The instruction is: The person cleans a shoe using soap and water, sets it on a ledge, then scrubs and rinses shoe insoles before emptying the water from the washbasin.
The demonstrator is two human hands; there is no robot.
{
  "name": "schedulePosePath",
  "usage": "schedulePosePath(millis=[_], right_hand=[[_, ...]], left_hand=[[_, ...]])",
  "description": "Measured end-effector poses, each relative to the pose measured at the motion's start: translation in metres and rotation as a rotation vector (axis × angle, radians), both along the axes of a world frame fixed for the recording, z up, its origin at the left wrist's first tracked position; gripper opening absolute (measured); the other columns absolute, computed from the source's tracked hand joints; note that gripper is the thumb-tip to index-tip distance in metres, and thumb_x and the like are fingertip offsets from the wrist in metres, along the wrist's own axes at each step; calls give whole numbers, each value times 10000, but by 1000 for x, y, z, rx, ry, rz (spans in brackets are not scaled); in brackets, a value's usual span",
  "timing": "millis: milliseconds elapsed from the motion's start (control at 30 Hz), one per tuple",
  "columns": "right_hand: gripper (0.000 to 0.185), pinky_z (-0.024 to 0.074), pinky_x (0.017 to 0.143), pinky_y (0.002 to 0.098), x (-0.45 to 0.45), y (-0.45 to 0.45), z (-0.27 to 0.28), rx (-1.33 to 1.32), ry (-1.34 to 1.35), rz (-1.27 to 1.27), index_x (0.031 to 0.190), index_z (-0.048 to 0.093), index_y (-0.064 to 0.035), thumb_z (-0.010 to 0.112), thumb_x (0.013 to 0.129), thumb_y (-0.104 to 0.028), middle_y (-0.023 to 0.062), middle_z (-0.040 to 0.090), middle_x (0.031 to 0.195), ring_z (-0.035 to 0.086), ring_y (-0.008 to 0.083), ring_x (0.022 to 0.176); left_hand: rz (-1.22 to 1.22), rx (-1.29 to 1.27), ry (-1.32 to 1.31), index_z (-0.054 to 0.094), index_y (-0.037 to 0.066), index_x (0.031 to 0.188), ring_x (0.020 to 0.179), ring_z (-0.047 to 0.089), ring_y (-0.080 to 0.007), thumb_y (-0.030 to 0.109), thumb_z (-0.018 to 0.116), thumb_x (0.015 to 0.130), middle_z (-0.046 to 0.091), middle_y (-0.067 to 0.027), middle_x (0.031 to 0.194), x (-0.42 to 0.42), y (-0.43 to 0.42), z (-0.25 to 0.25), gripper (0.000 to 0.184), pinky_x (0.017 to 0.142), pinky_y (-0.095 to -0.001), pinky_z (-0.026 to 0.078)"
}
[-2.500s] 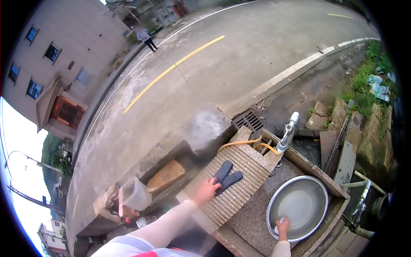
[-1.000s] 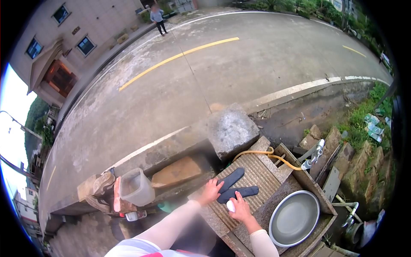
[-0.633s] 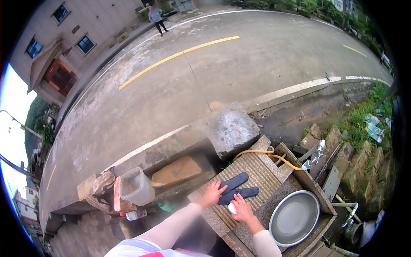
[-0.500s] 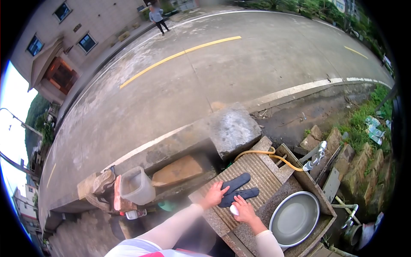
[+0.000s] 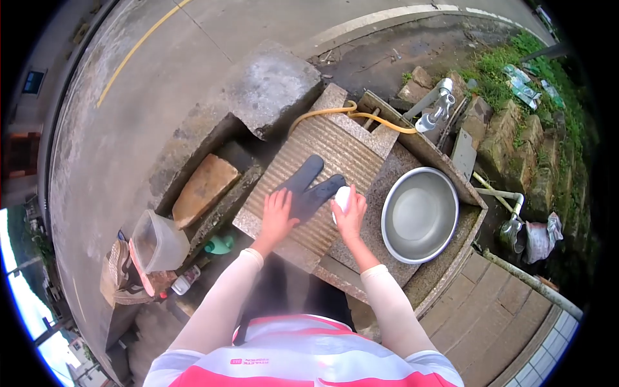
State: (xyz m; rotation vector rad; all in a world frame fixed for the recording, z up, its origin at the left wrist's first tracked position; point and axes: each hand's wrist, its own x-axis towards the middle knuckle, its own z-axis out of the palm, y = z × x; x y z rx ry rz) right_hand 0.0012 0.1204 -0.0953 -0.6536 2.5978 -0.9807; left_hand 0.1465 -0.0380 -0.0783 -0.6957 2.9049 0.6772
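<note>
A pair of dark grey socks (image 5: 304,175) lies in a V on the ridged stone washboard (image 5: 345,145). My left hand (image 5: 277,218) rests flat on the socks' near left end, fingers spread. In my right hand (image 5: 351,220) is a white oval bar of soap (image 5: 342,198), held beside the tip of the right-hand sock. Whether the soap touches the cloth I cannot tell. To the right, a round metal basin (image 5: 388,222) stands in the stone sink (image 5: 474,222).
A yellow hose (image 5: 387,124) runs from the tap (image 5: 438,109) across the washboard's far end. On the left are a translucent plastic bucket (image 5: 161,248), a shoe (image 5: 119,267), a green bottle (image 5: 219,244) and a stone slab (image 5: 205,189). A concrete block (image 5: 274,84) borders the road.
The view has tilted down and turned, so the washboard and basin sit higher. My left hand has flattened on the socks. My right hand with the soap has moved to the right-hand sock's far tip.
</note>
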Motion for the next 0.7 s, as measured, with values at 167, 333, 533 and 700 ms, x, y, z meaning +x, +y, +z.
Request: schedulePosePath(millis=[167,333,533,700], right_hand=[[489,390,863,433,15,-57,35,-200,232,370,1261,539,-179,639,785,-234,213,465,1125,453,376,1002],[397,414,742,408,18,-64,2,-178,318,667,1172,600,-260,593,786,-170,151,518,1002,500,333,927],[428,418,737,432,-129,-26,-9,481,472,186,1213,547,-254,596,789,-223,155,487,1025,473,321,954],[461,414,770,434,-36,-109,34,-172,395,558,1210,557,-234,632,755,-226,136,489,1029,469,336,946]], left_hand=[[39,63,98,402,-27,1315,1286,347,-344,226,728,675,358,-167,1412,11,5,-12,762,1073,-493,243],[-29,51,82,472,21,1270,1281,363,-332,235,719,686,387,-112,1407,18,-3,-25,669,1053,-495,282],[-5,22,19,470,-9,1263,1282,369,-319,275,727,677,368,-128,1419,12,0,-19,700,1049,-486,298],[14,47,3,467,-54,1257,1264,379,-331,258,703,691,408,-166,1372,9,0,-5,688,1043,-486,295]])
